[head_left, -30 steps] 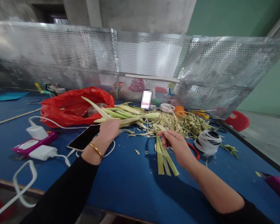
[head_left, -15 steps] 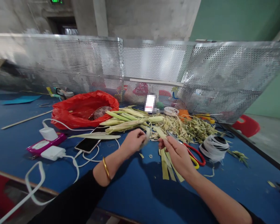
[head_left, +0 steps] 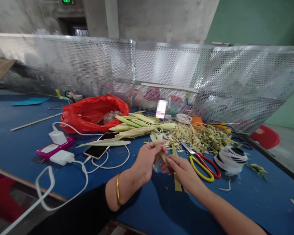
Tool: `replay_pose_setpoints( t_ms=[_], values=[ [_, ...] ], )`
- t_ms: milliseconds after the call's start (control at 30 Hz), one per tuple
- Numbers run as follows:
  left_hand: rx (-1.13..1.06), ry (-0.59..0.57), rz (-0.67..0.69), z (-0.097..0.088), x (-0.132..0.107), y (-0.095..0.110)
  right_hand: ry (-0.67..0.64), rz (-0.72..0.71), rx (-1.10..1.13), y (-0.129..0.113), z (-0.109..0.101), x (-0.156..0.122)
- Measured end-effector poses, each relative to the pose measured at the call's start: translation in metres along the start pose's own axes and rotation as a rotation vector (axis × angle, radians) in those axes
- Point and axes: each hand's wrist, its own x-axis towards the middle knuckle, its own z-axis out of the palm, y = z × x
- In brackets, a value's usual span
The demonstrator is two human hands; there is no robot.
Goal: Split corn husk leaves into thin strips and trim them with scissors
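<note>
My left hand [head_left: 147,160], with a gold bangle at the wrist, pinches a pale corn husk strip [head_left: 159,139] over the middle of the table. Close against it, my right hand [head_left: 178,166] grips the lower part of the same strip; its fingertips are partly hidden. More cut husk strips [head_left: 177,184] lie under my right hand. Right of that hand rest scissors [head_left: 201,163] with one red and one yellow handle. Behind my hands lies a stack of corn husks [head_left: 134,127], beside a heap of shredded husk bits [head_left: 198,135].
A red plastic bag [head_left: 93,112] stands at the back left. Before it lie a phone [head_left: 98,150], a purple power strip [head_left: 49,148] and white cables. A spool of white string [head_left: 230,160] sits at the right. Perforated metal panels [head_left: 88,62] edge the table's back.
My hands have come together, the left one moving right to meet the right one at the husk strip. The scissors show more fully. The view has shifted slightly left.
</note>
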Motion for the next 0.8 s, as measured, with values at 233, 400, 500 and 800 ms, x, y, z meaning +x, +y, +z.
replay_pose_setpoints(
  t_ms=[233,400,500,800],
  values=[
    [0.413,0.387,0.487,-0.070,0.013,0.080,0.047,-0.070,-0.177,-0.004,-0.015,-0.003],
    [1.301,0.754,0.472,-0.131,0.005,0.121,0.022,-0.096,-0.241,-0.006,-0.014,-0.005],
    [1.669,0.940,0.693,-0.135,-0.003,0.126,-0.005,-0.092,-0.271,-0.008,-0.013,-0.005],
    [2.030,0.295,0.540,-0.066,0.056,0.106,-0.016,-0.080,-0.330,-0.009,-0.015,-0.004]
  ],
)
